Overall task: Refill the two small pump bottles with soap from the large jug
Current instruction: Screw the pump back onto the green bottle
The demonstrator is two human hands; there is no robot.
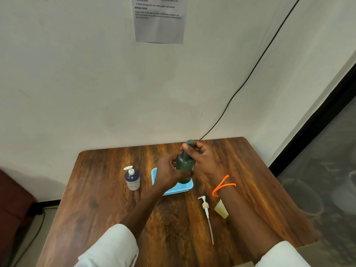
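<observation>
Two hands meet on the green pump bottle [185,166], held just above the blue tray [178,186] near the worktop's [96,189] far edge. The left hand [169,175] has its grip wrapped around the body; the right hand [200,153] pinches the pump head [189,142], probably twisting it, though blur hides which way. Best to hold the body steady, keep it upright and turn only the collar.
</observation>
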